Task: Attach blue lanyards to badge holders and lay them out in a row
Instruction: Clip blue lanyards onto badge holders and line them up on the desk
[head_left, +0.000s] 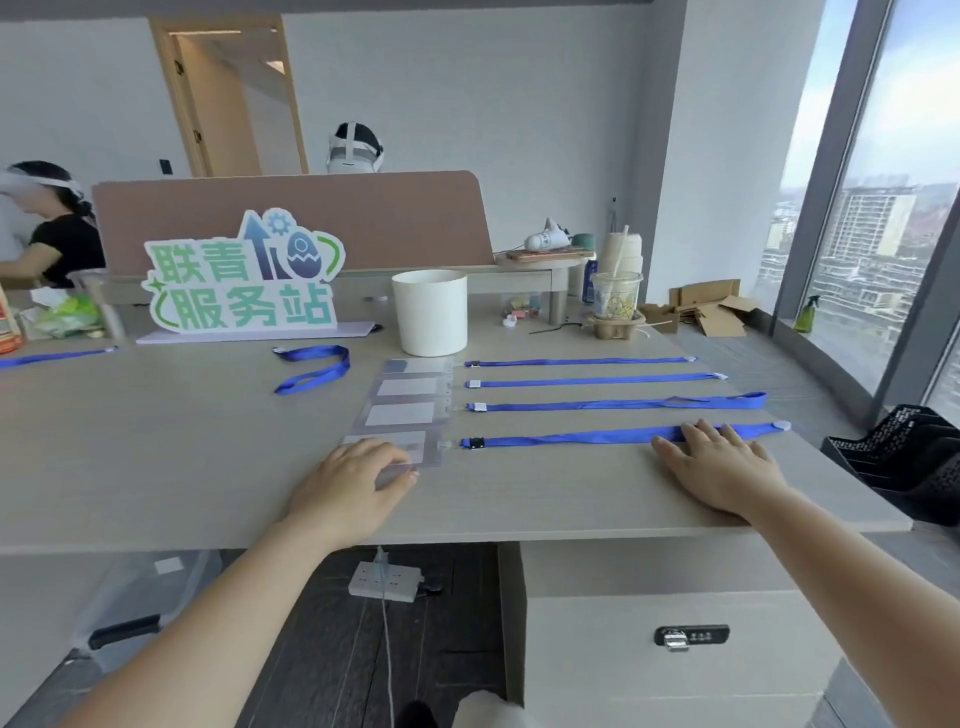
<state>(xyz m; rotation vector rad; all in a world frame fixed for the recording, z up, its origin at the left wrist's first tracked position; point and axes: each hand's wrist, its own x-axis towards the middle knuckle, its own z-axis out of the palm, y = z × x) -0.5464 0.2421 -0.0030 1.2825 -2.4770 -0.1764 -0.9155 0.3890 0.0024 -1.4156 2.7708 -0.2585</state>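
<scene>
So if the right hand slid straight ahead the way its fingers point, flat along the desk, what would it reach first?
The right hand already rests on the nearest blue fabric lanyard. Straight ahead, it would probably meet the next blue lanyard with the looped end, lying parallel just beyond; depth is hard to judge.

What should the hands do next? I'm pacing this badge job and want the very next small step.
Probably lift both hands and reach for the loose looped lanyard. The left hand lies flat on the nearest badge holder and the right hand flat on its lanyard, already straight like the three rows behind.
</scene>
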